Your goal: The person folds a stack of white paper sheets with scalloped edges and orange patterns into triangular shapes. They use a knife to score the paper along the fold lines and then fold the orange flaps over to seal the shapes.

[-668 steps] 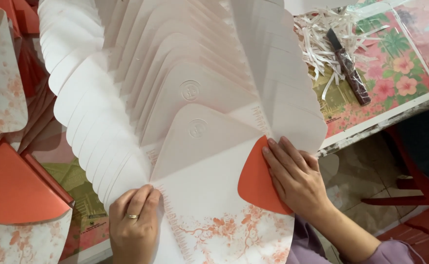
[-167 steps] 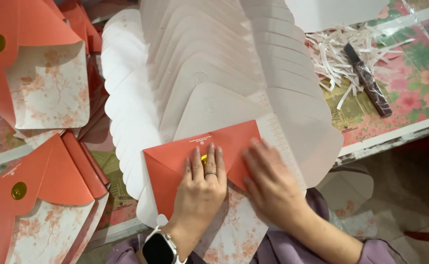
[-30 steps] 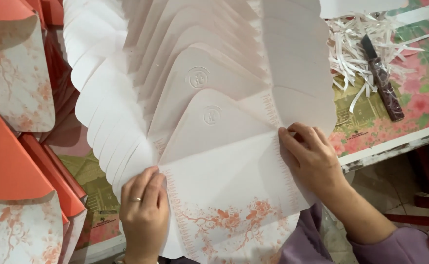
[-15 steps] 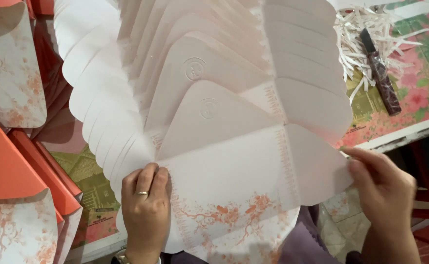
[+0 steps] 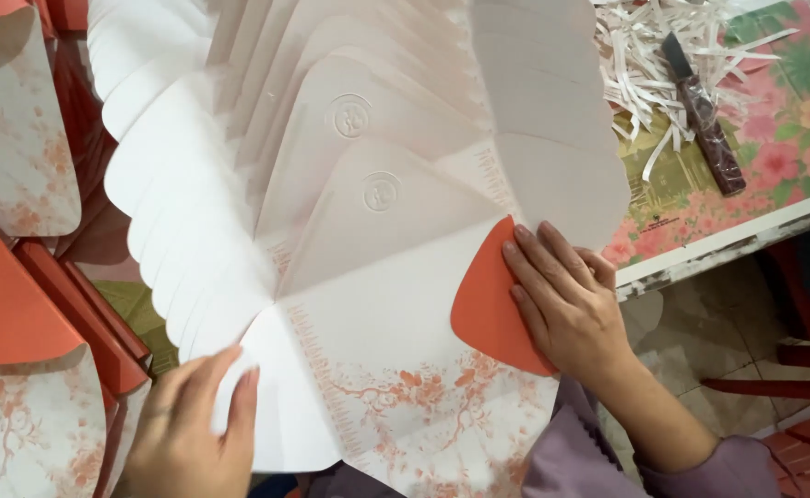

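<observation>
Unfolded envelope (image 5: pixel 396 369) atop fanned stack (image 5: pixel 349 120); finished envelopes (image 5: pixel 27 369) left; paper shreds (image 5: pixel 644 65), knife (image 5: pixel 700 111) right

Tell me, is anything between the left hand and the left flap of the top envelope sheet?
Nothing visible: the left hand already lies on the white left flap. The right hand presses the folded orange flap.

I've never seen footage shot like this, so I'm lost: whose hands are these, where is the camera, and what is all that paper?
The camera sits on a person's head, looking down at their own two bare hands. The right hand presses a folded-in orange side flap of the top unfolded white envelope blank with orange blossom print. The left hand touches that blank's left flap. More blanks fan out beneath. Finished orange envelopes lie left; white paper shreds and a dark stick-shaped tool lie on the floral tablecloth.
</observation>
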